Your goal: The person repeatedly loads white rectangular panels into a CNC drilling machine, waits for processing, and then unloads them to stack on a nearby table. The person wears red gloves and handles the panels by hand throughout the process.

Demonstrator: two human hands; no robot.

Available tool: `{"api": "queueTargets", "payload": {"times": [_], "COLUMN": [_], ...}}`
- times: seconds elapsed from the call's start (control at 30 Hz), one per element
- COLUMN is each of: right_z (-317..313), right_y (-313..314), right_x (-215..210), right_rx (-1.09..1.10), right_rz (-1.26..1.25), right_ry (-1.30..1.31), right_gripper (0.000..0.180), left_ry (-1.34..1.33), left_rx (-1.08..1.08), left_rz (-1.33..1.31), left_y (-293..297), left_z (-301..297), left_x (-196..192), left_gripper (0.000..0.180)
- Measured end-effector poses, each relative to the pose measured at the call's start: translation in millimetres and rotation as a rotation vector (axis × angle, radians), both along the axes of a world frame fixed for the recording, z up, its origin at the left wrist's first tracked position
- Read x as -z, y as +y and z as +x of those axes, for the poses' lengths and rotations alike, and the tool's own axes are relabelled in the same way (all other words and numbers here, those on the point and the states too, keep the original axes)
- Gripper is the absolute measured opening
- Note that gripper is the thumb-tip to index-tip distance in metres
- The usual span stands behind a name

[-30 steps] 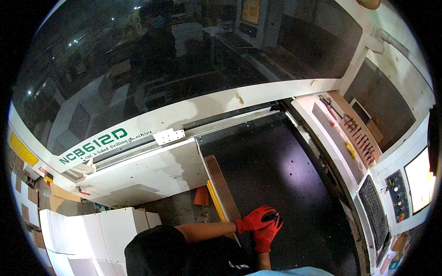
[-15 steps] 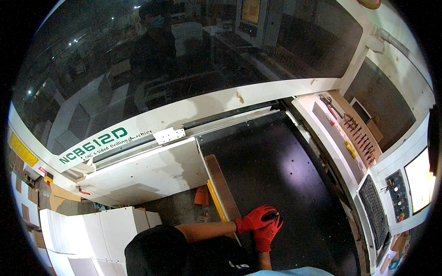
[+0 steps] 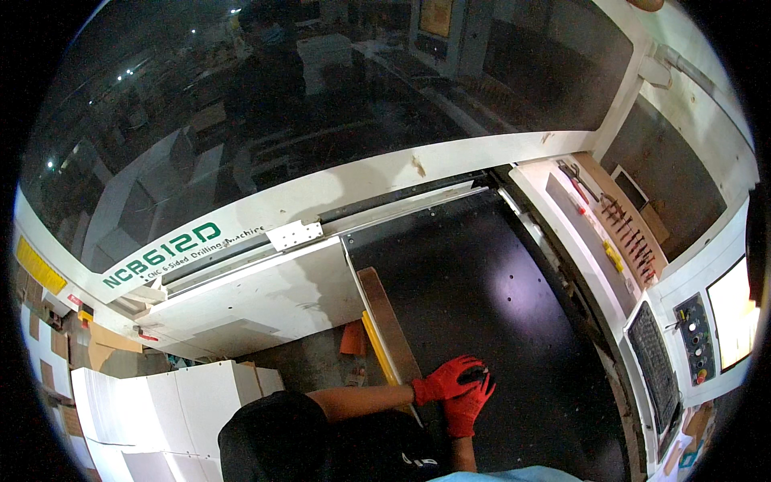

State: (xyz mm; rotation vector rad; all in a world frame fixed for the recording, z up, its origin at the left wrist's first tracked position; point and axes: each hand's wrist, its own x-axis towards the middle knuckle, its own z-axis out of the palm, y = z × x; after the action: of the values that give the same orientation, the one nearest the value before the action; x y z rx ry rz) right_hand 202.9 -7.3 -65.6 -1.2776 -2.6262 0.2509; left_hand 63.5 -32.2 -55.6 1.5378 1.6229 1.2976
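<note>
Both of my hands wear red gloves with black on the finger side, and they are clasped together over the near part of a black flat tabletop (image 3: 450, 289). My left hand (image 3: 443, 381) reaches across from the left, its bent fingers lying against the right hand. From the lower edge comes my right hand (image 3: 467, 408), fingers together around the left one's fingertips. No object shows between them; the inner sides of the fingers are partly hidden. Just left of the hands, a brown strip (image 3: 389, 317) runs along the table's edge, with a yellow bar (image 3: 379, 345) beside it.
A large white machine with a dark window (image 3: 321, 104) spans the far side. To the right are a ledge with several small tools (image 3: 630, 241), a keyboard (image 3: 652, 365), a knob panel (image 3: 692, 345) and a lit screen (image 3: 729, 321). Stacked white boards (image 3: 177, 410) stand at lower left.
</note>
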Motion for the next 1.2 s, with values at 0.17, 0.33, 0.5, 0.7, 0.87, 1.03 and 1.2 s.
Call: {"api": "queueTargets", "payload": {"times": [0.17, 0.33, 0.5, 0.7, 0.87, 1.03, 1.2], "right_z": [-6.8, 6.4, 12.8, 17.1, 25.3, 4.1, -10.0], "right_y": [-8.6, 2.3, 2.9, 9.2, 17.7, 13.3, 38.4], "right_x": [-30.6, 10.2, 18.9, 4.9, -4.8, -14.7, -30.0], "right_rx": [0.067, -0.031, -0.069, -0.094, -0.141, -0.003, 0.429], "right_rz": [-0.064, 0.140, 0.161, -0.008, -0.356, -0.245, -0.016], "right_ry": [0.129, 0.087, 0.035, 0.143, 0.403, 0.419, 0.525], "right_gripper": [0.091, 0.086, 0.082, 0.080, 0.078, 0.076, 0.081], "left_ry": [0.487, 0.241, 0.180, 0.109, 0.075, 0.004, 0.335], "left_rx": [-0.028, 0.076, 0.182, 0.377, 0.509, 0.250, -0.293], "left_rz": [0.105, 0.346, 0.322, 0.193, 0.191, 0.197, 0.270], "left_y": [-18.6, -24.4, -22.6, -24.0, -20.6, 11.2, 125.5], "left_z": [-7.8, -0.4, -0.4, -3.5, -14.8, -28.4, -130.7], "left_x": [-60.5, -37.5, -25.6, -61.9, -66.4, -68.0, -50.5], "left_gripper": [0.083, 0.099, 0.103, 0.098, 0.086, 0.076, 0.076]}}
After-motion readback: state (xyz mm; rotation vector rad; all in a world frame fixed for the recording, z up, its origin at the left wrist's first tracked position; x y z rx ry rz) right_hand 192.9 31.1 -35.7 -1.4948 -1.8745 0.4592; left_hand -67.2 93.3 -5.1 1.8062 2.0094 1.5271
